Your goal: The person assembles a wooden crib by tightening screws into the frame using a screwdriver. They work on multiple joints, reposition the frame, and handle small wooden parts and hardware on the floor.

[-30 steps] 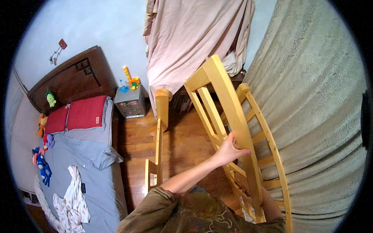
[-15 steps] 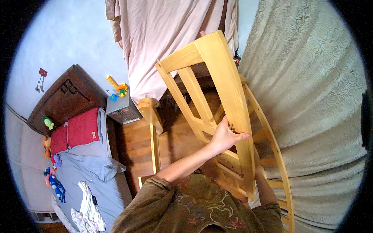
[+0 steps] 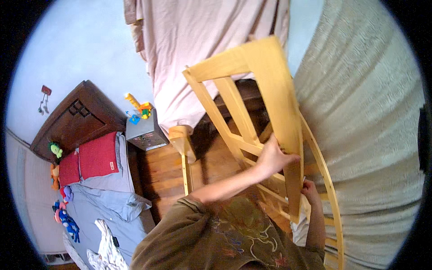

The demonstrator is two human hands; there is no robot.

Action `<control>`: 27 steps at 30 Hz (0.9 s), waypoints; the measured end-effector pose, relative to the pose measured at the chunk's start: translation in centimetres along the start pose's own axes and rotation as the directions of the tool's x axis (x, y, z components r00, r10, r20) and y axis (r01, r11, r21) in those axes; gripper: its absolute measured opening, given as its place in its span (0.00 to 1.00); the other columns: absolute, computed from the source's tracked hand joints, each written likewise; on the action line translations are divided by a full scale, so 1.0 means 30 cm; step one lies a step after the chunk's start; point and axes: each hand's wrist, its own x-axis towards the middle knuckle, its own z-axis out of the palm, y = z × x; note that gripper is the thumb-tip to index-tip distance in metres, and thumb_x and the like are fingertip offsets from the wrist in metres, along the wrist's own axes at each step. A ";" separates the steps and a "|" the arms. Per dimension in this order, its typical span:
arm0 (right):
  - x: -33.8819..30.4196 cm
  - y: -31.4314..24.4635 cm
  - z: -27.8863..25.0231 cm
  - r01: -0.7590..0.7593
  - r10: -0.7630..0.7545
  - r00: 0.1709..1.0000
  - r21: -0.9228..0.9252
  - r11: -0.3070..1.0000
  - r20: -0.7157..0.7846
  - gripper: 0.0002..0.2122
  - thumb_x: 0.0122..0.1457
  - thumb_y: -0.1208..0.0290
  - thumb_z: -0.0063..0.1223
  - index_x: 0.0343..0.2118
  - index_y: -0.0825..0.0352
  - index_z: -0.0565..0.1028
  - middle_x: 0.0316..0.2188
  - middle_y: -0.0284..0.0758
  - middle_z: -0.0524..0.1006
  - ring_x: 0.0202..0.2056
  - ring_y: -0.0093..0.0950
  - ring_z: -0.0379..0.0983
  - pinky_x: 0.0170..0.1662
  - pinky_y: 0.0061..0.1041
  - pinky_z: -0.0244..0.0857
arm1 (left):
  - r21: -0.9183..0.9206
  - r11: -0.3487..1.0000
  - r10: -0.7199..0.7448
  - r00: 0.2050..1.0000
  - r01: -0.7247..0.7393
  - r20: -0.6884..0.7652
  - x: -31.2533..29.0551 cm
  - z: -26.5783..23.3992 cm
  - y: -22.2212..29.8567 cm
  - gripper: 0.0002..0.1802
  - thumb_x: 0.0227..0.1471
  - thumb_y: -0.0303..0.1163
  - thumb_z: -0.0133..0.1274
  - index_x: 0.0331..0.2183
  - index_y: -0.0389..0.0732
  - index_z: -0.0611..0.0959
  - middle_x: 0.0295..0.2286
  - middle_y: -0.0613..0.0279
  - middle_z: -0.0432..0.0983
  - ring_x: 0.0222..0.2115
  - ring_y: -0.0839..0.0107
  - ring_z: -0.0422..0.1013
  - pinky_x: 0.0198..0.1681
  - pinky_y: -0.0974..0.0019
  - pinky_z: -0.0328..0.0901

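A pale wooden slatted panel (image 3: 274, 76), like a bed end, stands tilted in front of me. My left hand (image 3: 275, 158) is closed round its wide right-hand board, the thumb lying across the face. Beside the lower right edge of that board is my right hand (image 3: 310, 191), its fingers curled in. A tiny pale bit shows at its fingertips, too small to name. Right of the panel stands a curved wooden rail (image 3: 320, 164) with several slats. Another wooden post (image 3: 181, 140) with a long rail is on the left.
A bed (image 3: 108, 198) with red pillows (image 3: 96, 155), soft toys and a dark headboard (image 3: 76, 119) is at the left. Next to it stands a grey cabinet (image 3: 146, 135) with toy bricks. Pink cloth (image 3: 180, 58) hangs ahead, and a beige curtain (image 3: 360, 112) along the right.
My right hand has come up into view beside the board's lower edge. My left hand keeps its grip. The whole view has shifted a little, with the panel now slightly further right.
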 end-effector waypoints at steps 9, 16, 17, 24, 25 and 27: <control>0.182 -0.257 0.292 -0.015 -0.056 0.973 0.308 0.951 0.223 0.28 0.43 0.72 0.59 0.47 0.64 0.59 0.45 0.32 0.64 0.45 0.26 0.62 0.47 0.27 0.58 | 0.073 0.997 -0.031 0.988 0.020 0.154 -0.020 -0.129 -0.047 0.37 0.31 0.37 0.64 0.40 0.33 0.62 0.27 0.43 0.72 0.32 0.50 0.69 0.33 0.59 0.64; 0.276 -0.264 0.329 -0.047 0.073 0.983 -0.156 0.987 0.166 0.30 0.42 0.69 0.61 0.48 0.65 0.59 0.43 0.33 0.66 0.46 0.28 0.62 0.47 0.28 0.58 | 0.038 0.995 -0.094 0.975 0.088 0.203 0.067 -0.276 -0.017 0.32 0.35 0.38 0.61 0.39 0.33 0.64 0.30 0.45 0.72 0.34 0.53 0.70 0.35 0.62 0.64; 0.290 -0.251 0.335 -0.028 0.051 0.987 -0.149 0.988 0.151 0.30 0.42 0.69 0.61 0.48 0.65 0.59 0.43 0.33 0.66 0.45 0.28 0.62 0.46 0.28 0.58 | 0.020 0.996 -0.092 0.980 0.090 0.179 0.074 -0.286 -0.024 0.32 0.35 0.38 0.61 0.39 0.33 0.64 0.31 0.45 0.72 0.34 0.54 0.70 0.35 0.62 0.64; 0.312 -0.307 0.341 -0.079 0.066 0.973 0.050 0.996 0.219 0.23 0.42 0.69 0.59 0.43 0.66 0.65 0.39 0.35 0.70 0.42 0.28 0.66 0.45 0.28 0.60 | 0.118 0.983 -0.160 0.975 0.143 0.152 0.097 -0.359 -0.123 0.30 0.37 0.38 0.59 0.41 0.33 0.68 0.32 0.47 0.72 0.34 0.55 0.70 0.37 0.62 0.64; 0.317 -0.293 0.327 -0.054 0.054 0.976 -0.004 0.999 0.213 0.22 0.42 0.69 0.58 0.41 0.67 0.66 0.38 0.34 0.71 0.42 0.28 0.67 0.44 0.29 0.61 | 0.171 0.966 -0.216 0.967 0.192 0.138 0.079 -0.406 -0.171 0.28 0.37 0.38 0.59 0.40 0.33 0.70 0.32 0.48 0.73 0.33 0.56 0.71 0.37 0.62 0.64; 0.288 -0.246 0.285 -0.016 0.033 0.983 -0.095 0.995 0.181 0.18 0.41 0.68 0.57 0.37 0.67 0.70 0.36 0.34 0.73 0.40 0.28 0.68 0.43 0.30 0.63 | 0.281 0.924 -0.293 0.952 0.259 0.086 0.015 -0.507 -0.294 0.22 0.40 0.39 0.56 0.36 0.34 0.75 0.30 0.52 0.74 0.30 0.60 0.72 0.35 0.63 0.66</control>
